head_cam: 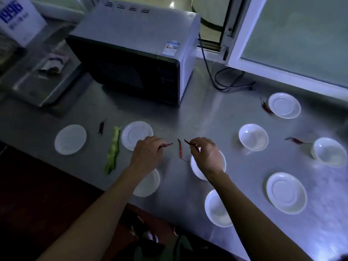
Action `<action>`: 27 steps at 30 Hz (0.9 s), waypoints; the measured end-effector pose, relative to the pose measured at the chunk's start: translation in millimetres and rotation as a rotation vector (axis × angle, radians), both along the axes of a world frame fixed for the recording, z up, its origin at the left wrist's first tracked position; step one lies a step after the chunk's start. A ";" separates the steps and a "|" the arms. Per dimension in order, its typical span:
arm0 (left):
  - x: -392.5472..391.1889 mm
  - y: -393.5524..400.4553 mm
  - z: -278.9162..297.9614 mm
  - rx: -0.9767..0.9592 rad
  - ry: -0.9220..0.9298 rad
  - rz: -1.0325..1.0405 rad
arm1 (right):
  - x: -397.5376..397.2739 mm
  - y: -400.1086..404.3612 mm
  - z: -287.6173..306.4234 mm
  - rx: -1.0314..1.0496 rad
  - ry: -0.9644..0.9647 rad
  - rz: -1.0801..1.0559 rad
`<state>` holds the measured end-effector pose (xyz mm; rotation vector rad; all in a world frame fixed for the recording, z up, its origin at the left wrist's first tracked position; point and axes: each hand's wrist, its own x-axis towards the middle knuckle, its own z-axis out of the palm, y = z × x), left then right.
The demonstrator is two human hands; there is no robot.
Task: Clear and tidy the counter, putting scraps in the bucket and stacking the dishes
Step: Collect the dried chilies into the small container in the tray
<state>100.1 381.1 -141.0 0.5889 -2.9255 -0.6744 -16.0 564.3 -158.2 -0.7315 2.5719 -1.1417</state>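
Head view, places given from the microwave (131, 53):
Surface (207, 113): steel, carrying the microwave at its back left.
Left hand (146, 153): in front of the microwave, fingers (160, 147) pinched together on a chili (166, 145) whose tip points right.
Right hand (206, 153): in front of the microwave's right corner, fingers (194, 146) clamped on a second chili (189, 143), tip pointing up-left.
Loose chili (180, 149): on the surface between the two hands, touching neither.
Plate (137, 135): just in front of the microwave, partly behind the left hand.
Left plate (70, 139): in front and to the left, near the surface's edge.
Green pod (113, 149): between those two plates, lying lengthwise.
Dark chili (101, 127): just beyond the pod, nearer the microwave.
Bowl (253, 136): to the right, in front.
Far plate (284, 105): well right, a chili (265, 107) against its left rim.
Right bowl (328, 152): far right, another chili (296, 140) just left of it.
Near plate (286, 193): right, towards the front edge.
Bucket: cannot tell where; not in sight.
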 end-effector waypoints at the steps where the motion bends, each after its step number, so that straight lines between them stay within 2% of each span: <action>1: 8.9 -6.8 1.1 -0.010 0.000 0.010 | 6.2 -8.2 2.1 0.007 0.012 0.026; 12: 143.3 -111.1 8.4 0.003 0.021 0.183 | 117.2 -125.8 18.7 0.095 0.106 0.223; 21: 282.9 -209.2 17.1 -0.031 0.073 0.370 | 220.8 -244.6 37.0 0.028 0.131 0.313; 27: 346.6 -254.8 20.1 -0.064 0.068 0.528 | 263.1 -314.3 44.1 0.030 0.172 0.461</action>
